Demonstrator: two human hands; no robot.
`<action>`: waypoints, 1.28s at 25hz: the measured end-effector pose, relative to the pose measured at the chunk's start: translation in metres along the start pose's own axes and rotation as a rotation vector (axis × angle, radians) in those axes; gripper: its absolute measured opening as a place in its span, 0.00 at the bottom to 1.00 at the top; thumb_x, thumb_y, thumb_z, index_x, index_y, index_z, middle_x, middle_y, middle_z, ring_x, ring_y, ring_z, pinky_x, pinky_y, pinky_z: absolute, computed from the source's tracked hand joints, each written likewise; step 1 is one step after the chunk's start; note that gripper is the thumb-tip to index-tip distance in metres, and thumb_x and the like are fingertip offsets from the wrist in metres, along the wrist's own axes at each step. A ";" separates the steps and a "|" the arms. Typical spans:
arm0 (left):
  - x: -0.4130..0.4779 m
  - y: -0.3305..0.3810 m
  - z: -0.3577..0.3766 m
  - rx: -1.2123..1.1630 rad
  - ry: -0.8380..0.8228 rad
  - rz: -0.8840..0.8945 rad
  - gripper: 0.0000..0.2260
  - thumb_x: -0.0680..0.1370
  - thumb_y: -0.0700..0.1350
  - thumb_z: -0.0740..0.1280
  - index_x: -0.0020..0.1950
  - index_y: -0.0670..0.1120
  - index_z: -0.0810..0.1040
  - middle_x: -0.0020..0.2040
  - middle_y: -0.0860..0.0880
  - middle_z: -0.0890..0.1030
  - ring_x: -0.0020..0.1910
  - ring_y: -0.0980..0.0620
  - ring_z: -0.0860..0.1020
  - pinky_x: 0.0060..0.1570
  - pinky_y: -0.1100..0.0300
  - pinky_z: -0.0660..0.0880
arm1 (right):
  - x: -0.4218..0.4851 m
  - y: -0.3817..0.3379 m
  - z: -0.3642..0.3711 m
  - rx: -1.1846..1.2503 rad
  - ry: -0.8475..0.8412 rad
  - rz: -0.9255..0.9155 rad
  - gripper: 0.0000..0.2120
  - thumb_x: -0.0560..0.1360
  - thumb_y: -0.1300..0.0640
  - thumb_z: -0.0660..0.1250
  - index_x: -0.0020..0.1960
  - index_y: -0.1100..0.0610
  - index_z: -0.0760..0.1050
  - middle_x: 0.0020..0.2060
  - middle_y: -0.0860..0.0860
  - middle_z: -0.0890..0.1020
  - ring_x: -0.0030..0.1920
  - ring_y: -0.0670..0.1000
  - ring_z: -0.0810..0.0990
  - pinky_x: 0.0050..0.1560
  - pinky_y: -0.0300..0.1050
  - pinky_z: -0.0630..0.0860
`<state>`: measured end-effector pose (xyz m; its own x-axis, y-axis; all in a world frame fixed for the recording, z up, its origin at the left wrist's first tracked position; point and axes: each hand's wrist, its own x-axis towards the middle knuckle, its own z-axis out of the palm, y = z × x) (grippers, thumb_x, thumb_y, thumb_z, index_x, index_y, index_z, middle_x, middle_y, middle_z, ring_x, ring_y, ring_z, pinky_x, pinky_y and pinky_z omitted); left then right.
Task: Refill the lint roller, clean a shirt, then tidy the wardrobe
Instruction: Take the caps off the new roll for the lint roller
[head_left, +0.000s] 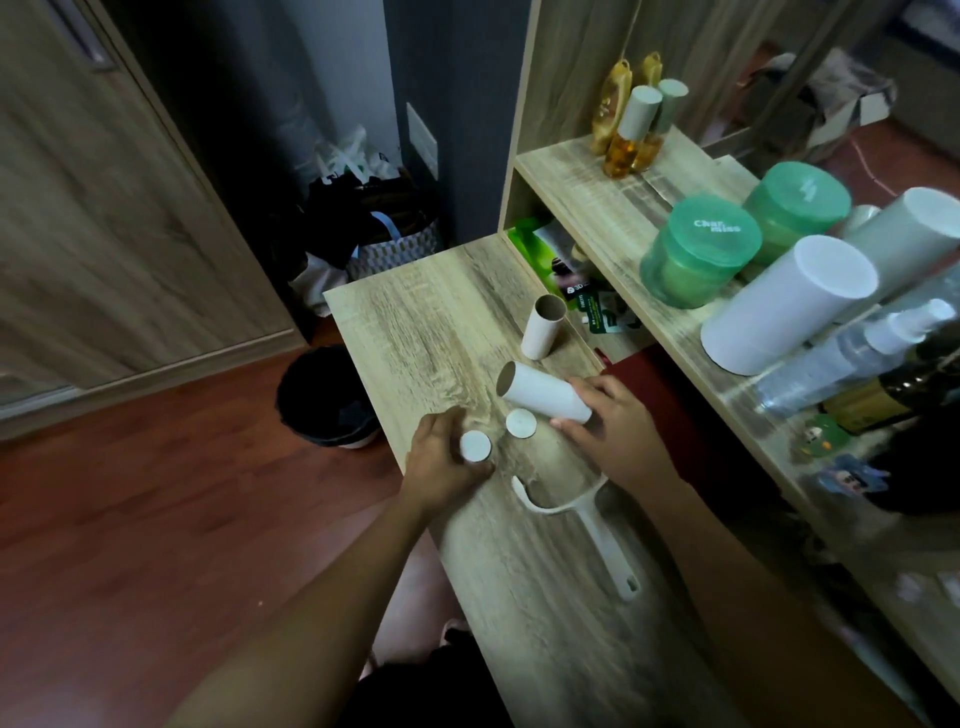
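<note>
Head view: left grip (447, 457) narrow, pinching one white end cap (475, 446), 9 o'clock of mid-counter (415, 322). Right grip (608, 415) curled round the lying paper roll (540, 391). Second cap (521, 423) lies loose between the hands. Caps: two. Tubes: two, the other tube (543, 327) upright at 12 o'clock. One roller handle (587, 519), bare, at 5 o'clock.

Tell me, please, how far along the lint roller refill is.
Done: the roller handle lies bare, a tube stands aside. In hand: the right hand grips the lying roll; the left hand holds an end cap. Left: mounting it, then cleaning and tidying.
</note>
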<state>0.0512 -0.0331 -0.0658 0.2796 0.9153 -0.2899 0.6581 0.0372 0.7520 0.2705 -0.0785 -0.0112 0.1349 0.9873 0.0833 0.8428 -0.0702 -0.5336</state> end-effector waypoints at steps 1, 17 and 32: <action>-0.001 0.000 -0.008 -0.070 0.026 -0.002 0.39 0.63 0.51 0.76 0.71 0.44 0.66 0.62 0.46 0.69 0.60 0.49 0.71 0.58 0.60 0.69 | 0.003 -0.006 0.003 0.003 0.009 -0.010 0.26 0.69 0.46 0.69 0.62 0.59 0.75 0.51 0.56 0.78 0.50 0.55 0.78 0.47 0.39 0.69; 0.129 -0.240 -0.258 0.029 0.299 -0.076 0.19 0.76 0.43 0.66 0.65 0.35 0.73 0.57 0.35 0.78 0.54 0.39 0.79 0.55 0.51 0.75 | 0.100 -0.245 0.264 0.241 -0.108 0.141 0.21 0.70 0.41 0.69 0.54 0.55 0.79 0.41 0.52 0.83 0.38 0.47 0.79 0.36 0.38 0.71; 0.365 -0.538 -0.089 0.169 0.220 -0.248 0.27 0.79 0.42 0.62 0.74 0.34 0.57 0.72 0.32 0.60 0.70 0.34 0.60 0.68 0.48 0.60 | 0.164 -0.077 0.617 0.218 -0.349 0.508 0.28 0.68 0.32 0.63 0.54 0.54 0.76 0.43 0.49 0.81 0.39 0.46 0.81 0.34 0.41 0.77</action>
<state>-0.2636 0.3166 -0.5235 -0.0478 0.9519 -0.3028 0.7985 0.2185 0.5609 -0.0934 0.1763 -0.4755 0.2807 0.8293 -0.4832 0.5888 -0.5464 -0.5956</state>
